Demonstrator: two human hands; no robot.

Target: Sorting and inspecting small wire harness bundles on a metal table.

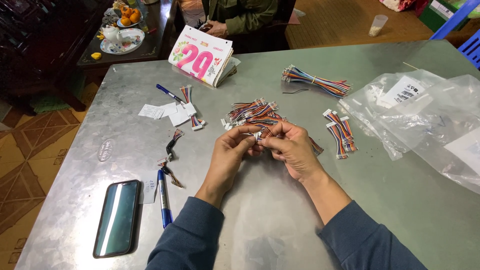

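Two hands meet above the middle of the metal bench (280, 215), just in front of the loose heap of coloured wire harnesses (252, 112). The left hand (231, 152) and right hand (290, 147) each close thumb and fingertips in a tight grip on one small white connector (257, 135), whose striped wires (316, 146) trail out to the right of the right hand. Right of the heap lie short harness bundles (340, 132) and clear plastic bags (425, 115); left of it, paper slips (167, 111), pens (164, 197) and a dark phone (117, 217).
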